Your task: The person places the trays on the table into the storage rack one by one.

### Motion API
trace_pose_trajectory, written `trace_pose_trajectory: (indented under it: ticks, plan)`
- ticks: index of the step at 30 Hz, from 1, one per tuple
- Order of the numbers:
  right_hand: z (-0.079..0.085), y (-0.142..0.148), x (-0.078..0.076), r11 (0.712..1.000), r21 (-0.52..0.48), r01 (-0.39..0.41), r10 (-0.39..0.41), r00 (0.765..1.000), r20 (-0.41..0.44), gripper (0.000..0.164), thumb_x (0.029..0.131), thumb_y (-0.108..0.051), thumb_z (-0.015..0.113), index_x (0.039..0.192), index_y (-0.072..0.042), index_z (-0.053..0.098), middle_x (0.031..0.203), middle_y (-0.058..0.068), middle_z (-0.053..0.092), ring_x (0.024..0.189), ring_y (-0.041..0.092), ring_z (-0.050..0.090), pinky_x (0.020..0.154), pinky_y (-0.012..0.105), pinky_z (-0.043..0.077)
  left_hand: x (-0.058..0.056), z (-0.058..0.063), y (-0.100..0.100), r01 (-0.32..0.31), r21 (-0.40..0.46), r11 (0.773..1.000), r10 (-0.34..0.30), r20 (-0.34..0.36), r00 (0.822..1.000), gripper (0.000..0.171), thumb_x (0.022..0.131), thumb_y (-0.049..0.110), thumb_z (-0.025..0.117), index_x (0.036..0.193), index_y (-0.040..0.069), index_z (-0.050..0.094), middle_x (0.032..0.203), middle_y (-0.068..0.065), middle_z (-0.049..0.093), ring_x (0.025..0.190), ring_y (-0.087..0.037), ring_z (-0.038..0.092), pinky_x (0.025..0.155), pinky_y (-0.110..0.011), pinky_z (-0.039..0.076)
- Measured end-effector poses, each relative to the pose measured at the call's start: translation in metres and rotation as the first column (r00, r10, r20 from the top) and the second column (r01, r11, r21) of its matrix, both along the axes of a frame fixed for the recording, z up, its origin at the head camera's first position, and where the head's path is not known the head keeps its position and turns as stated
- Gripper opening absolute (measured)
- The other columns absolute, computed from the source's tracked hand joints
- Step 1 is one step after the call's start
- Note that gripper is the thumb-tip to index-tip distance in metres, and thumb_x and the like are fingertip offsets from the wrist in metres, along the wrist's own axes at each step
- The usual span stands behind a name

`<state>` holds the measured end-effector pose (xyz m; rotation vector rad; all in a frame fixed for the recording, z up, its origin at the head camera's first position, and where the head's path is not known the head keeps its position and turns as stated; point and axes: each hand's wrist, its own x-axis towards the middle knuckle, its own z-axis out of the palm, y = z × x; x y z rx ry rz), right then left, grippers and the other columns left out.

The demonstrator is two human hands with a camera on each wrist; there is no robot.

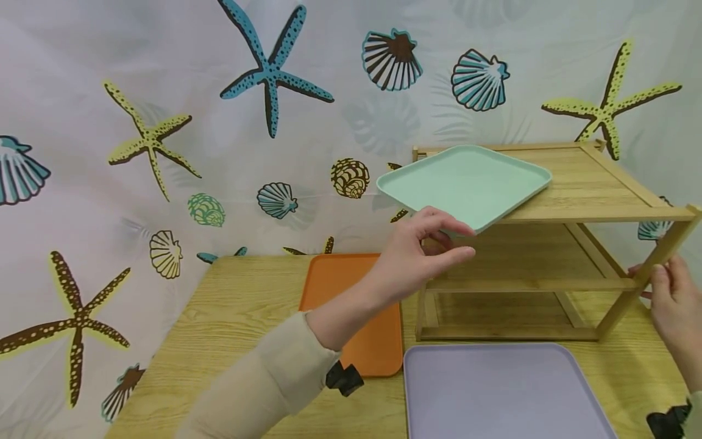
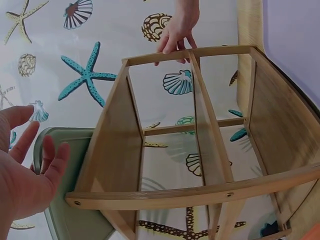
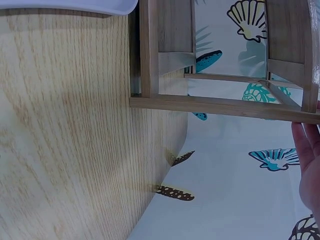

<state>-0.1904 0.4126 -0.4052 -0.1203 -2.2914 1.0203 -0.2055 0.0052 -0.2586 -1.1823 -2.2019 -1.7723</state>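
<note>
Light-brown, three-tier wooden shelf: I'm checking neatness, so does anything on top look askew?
Yes: the mint-green rectangular tray sits diagonally, not squared to the shelf, with a corner jutting past the left edge.

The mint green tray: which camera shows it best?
The head view: there the mint green tray appears almost whole, from above. The left wrist view shows only part of it, with the left hand and wooden rack in front. The right wrist view doesn't show it at all.

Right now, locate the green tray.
In the head view, right of centre, the green tray lies atop the wooden rack, overhanging its left end, by the left hand.
</note>
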Motion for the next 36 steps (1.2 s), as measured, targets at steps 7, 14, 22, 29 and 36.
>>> trace_pose_trajectory:
  ticks: [7,14,22,29,36]
  plan:
    - [0.0,-0.001,0.0,1.0,0.005,0.006,-0.006,1.0,-0.004,0.043,0.107,-0.016,0.024,0.149,-0.014,0.034,0.094,-0.032,0.043,0.087,-0.018,0.038,0.066,0.005,0.036,-0.014,-0.006,0.009,-0.033,0.065,0.997,0.031,0.027,0.999,0.013,0.088,0.006,0.072,0.099,0.002,0.068,0.1,-0.007,0.057,0.076,-0.015,0.053,0.069,-0.025,0.048]
    - [0.0,0.0,0.0,1.0,0.016,0.01,-0.01,1.0,0.012,0.043,0.108,-0.017,0.023,0.15,-0.015,0.032,0.097,-0.031,0.042,0.088,-0.017,0.037,0.066,0.007,0.036,-0.023,-0.009,0.017,-0.03,0.071,0.997,0.027,0.044,0.999,0.017,0.088,0.006,0.072,0.104,0.003,0.069,0.097,-0.004,0.059,0.072,-0.016,0.053,0.066,-0.023,0.047]
    - [-0.001,-0.001,0.0,1.0,0.008,0.009,-0.009,1.0,0.006,0.045,0.107,-0.016,0.024,0.152,-0.018,0.03,0.095,-0.031,0.043,0.088,-0.017,0.037,0.066,0.006,0.036,-0.025,-0.01,0.027,-0.02,0.02,1.0,0.019,0.082,0.996,0.011,0.091,0.008,0.069,0.1,0.003,0.073,0.095,-0.002,0.058,0.078,-0.014,0.063,0.071,-0.028,0.055]
    - [0.001,-0.002,0.0,1.0,0.001,0.028,-0.028,1.0,0.0,0.041,0.107,-0.016,0.024,0.146,-0.012,0.037,0.095,-0.03,0.043,0.086,-0.016,0.038,0.066,0.005,0.037,-0.026,-0.007,0.035,-0.051,0.008,0.999,0.05,0.106,0.993,0.016,0.096,0.004,0.061,0.109,0.002,0.069,0.099,-0.003,0.06,0.062,-0.018,0.066,0.065,-0.028,0.057]
    - [0.001,-0.002,-0.001,1.0,-0.024,0.007,-0.008,1.0,-0.03,0.028,0.107,-0.013,0.027,0.127,-0.01,0.046,0.093,-0.034,0.046,0.084,-0.016,0.043,0.066,0.003,0.039,-0.031,-0.007,0.043,-0.116,-0.087,0.989,0.114,-0.02,0.993,0.023,0.1,0.005,0.054,0.118,0.004,0.068,0.104,-0.003,0.059,0.058,-0.015,0.065,0.05,-0.025,0.048]
